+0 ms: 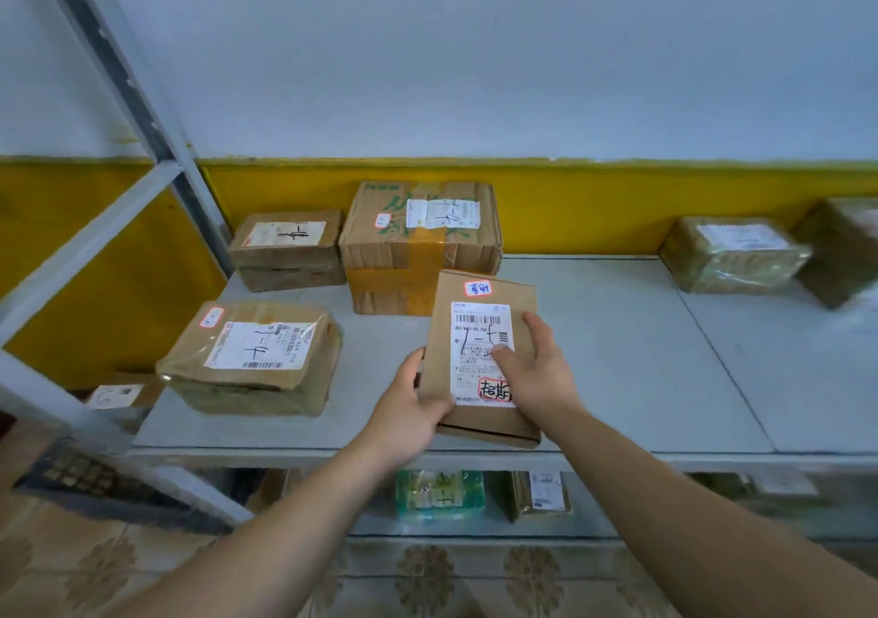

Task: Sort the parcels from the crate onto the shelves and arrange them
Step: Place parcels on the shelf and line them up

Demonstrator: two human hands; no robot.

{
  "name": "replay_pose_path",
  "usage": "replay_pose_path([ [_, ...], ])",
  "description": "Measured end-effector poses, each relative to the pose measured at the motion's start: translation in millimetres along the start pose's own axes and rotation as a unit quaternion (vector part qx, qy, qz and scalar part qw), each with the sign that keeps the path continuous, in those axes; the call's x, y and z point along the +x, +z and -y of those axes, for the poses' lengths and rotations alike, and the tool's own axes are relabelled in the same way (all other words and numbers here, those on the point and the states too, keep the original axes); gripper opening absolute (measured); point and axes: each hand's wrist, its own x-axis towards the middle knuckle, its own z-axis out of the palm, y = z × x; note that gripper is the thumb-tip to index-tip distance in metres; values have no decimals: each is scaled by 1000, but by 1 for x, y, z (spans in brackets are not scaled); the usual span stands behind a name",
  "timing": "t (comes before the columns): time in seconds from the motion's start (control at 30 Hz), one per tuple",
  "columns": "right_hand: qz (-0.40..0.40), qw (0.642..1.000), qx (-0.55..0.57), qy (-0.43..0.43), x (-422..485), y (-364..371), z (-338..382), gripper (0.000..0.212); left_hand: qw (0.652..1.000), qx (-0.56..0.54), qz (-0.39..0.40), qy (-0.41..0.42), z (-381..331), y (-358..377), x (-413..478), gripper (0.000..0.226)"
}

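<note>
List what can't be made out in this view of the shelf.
Head view:
- On the flat parcel, the label's fine print is too small, and the right hand covers part of it.
- The fingers of the left hand are hidden under the parcel.
- The box at the right edge is blurred and cut off by the frame.
- The green parcel below is blurred, its top hidden by the upper shelf.
- The dark crate is blurred, its contents unclear.

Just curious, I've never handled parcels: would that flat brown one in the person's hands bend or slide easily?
Probably stiff: the flat parcel keeps straight edges while the left hand and right hand hold only its near half. Likely light, being thin. It may slide on the smooth shelf, and lying flat it shouldn't tip.
</note>
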Motion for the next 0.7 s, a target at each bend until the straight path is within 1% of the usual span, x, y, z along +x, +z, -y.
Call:
replay_pose_path([
  [0.1,-60,998,29,6,-27,-35,5,62,997,16,53,48,-27,6,-13,71],
  [0.2,-127,991,42,14,-63,-70,3,64,991,29,102,83,-52,19,-31,74],
  [0.33,-221,972,74,29,-117,-124,-5,63,975,56,170,129,-80,56,-58,74],
  [0.4,-277,957,78,29,-148,-160,-15,63,961,86,211,154,-96,87,-76,74],
  [0.47,-307,948,76,33,-168,-189,-24,63,950,116,232,176,-107,111,-86,72],
  [0.57,-370,925,78,42,-207,-245,-52,64,920,177,271,221,-128,167,-115,71],
  [0.7,-418,903,84,45,-251,-317,-97,67,886,192,324,271,-148,249,-158,73],
])
